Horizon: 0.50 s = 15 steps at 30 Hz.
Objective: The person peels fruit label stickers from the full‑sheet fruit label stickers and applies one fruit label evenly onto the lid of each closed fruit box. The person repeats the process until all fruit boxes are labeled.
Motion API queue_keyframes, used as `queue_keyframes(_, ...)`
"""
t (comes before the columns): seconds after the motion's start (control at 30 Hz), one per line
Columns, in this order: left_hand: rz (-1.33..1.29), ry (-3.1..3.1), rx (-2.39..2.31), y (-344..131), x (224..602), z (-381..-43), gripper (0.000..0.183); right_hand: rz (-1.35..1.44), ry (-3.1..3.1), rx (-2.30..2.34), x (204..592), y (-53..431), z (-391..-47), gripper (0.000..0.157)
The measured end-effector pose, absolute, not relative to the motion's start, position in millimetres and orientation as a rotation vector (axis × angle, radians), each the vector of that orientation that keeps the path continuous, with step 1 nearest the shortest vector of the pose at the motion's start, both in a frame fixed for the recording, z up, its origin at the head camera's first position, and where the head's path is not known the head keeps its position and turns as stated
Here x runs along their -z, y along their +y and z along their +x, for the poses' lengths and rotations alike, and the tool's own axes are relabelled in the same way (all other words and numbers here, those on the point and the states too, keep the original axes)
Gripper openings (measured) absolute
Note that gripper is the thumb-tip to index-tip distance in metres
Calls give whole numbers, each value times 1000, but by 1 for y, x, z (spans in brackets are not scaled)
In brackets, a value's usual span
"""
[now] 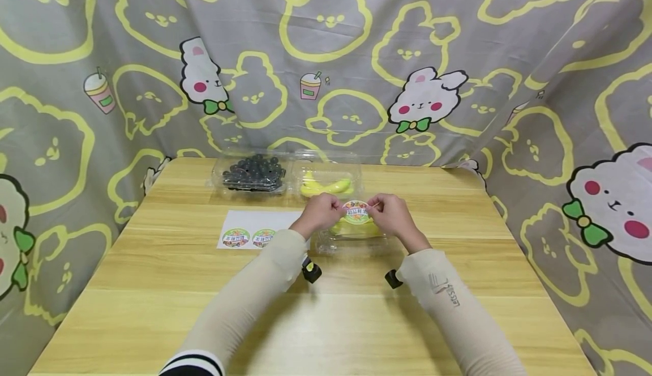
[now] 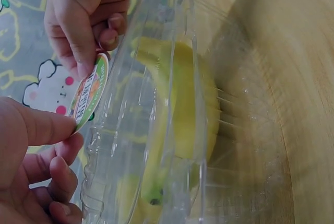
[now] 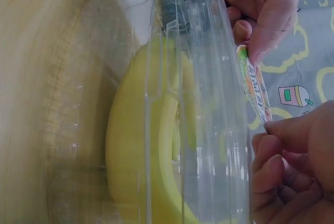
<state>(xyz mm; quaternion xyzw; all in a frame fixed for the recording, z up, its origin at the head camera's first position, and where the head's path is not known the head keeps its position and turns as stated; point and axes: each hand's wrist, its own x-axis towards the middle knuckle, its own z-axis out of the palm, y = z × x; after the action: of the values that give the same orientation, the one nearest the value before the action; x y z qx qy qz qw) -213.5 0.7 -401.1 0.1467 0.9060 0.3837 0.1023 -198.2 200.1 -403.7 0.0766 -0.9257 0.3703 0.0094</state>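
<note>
A round fruit label sticker (image 1: 356,212) is held above a clear plastic box (image 1: 351,244) with bananas (image 2: 193,104) inside. My left hand (image 1: 323,213) pinches the sticker's left edge between thumb and finger. At the opposite edge, my right hand (image 1: 391,215) pinches it the same way. In the left wrist view the sticker (image 2: 91,91) is tilted, close to the box's lid side. The right wrist view shows the sticker (image 3: 254,84) stretched between both hands, beside the ribbed clear lid (image 3: 219,93).
Behind stand a clear box of dark grapes (image 1: 254,173) and another with yellow bananas (image 1: 326,187). On the left lies a white sheet (image 1: 239,220) bearing round stickers (image 1: 236,238). A patterned curtain (image 1: 346,70) hangs beyond the wooden table (image 1: 346,330).
</note>
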Motion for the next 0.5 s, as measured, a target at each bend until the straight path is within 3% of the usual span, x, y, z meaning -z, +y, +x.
queue_keyframes(0.5, 366, 2795, -928, 10, 405, -216, 44, 252, -2948, -1109, 402, 203, -198, 14)
